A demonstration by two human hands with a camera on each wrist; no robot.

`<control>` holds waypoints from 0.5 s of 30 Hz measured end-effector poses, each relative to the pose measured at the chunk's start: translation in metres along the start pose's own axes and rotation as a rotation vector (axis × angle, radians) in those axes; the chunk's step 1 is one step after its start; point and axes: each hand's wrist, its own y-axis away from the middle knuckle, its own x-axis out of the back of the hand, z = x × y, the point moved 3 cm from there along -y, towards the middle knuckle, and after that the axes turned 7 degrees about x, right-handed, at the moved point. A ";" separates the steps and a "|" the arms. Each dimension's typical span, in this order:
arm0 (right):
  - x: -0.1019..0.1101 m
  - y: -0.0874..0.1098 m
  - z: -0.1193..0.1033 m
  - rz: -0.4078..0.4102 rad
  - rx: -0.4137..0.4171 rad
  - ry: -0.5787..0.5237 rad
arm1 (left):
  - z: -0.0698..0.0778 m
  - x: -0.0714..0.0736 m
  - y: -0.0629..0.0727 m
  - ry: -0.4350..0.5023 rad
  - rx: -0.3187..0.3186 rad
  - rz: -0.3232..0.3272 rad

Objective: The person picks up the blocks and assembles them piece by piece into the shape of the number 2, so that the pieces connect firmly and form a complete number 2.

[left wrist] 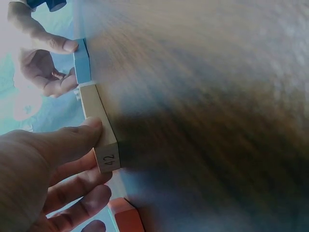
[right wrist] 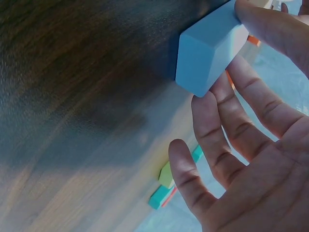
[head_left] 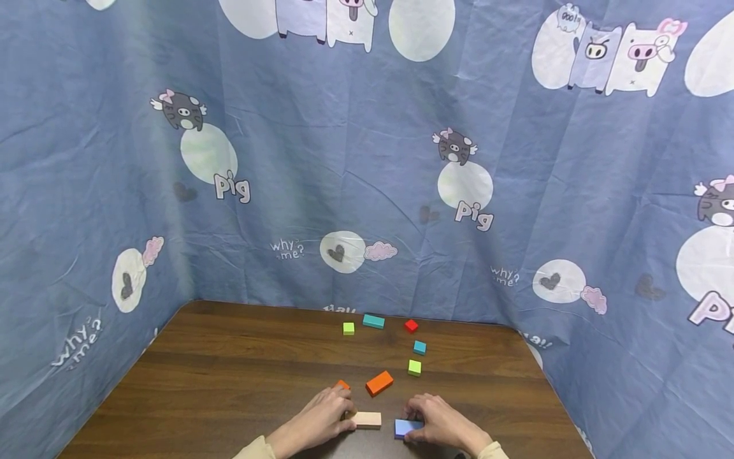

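Note:
Near the front of the wooden table, my left hand [head_left: 322, 413] pinches one end of a pale wood block [head_left: 369, 420] between thumb and fingers. The left wrist view shows "42" on the end face of this block [left wrist: 107, 158]. To its right, my right hand [head_left: 438, 422] grips a blue block [head_left: 406, 428], thumb on one side and fingertips on the other. In the right wrist view the blue block [right wrist: 207, 53] lies on the tabletop, with the other fingers spread beside it. A small orange block [head_left: 343, 385] is partly hidden behind my left hand.
Beyond my hands lies a longer orange block [head_left: 380, 383]. Farther back on the table [head_left: 229, 363] are lime cubes [head_left: 415, 368], a small blue block [head_left: 420, 348], a red block [head_left: 411, 326] and a teal block [head_left: 374, 321]. A blue patterned curtain [head_left: 344, 140] hangs behind.

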 end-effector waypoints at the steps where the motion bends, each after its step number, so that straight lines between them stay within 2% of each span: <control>1: 0.000 0.000 0.000 0.003 0.003 0.003 | 0.000 0.000 0.000 0.001 -0.002 0.007; 5: 0.001 0.000 0.002 0.014 0.010 0.009 | 0.001 0.001 0.000 -0.002 0.000 0.021; 15: 0.001 0.003 0.003 0.019 -0.002 0.025 | 0.003 0.003 0.001 -0.005 0.000 0.007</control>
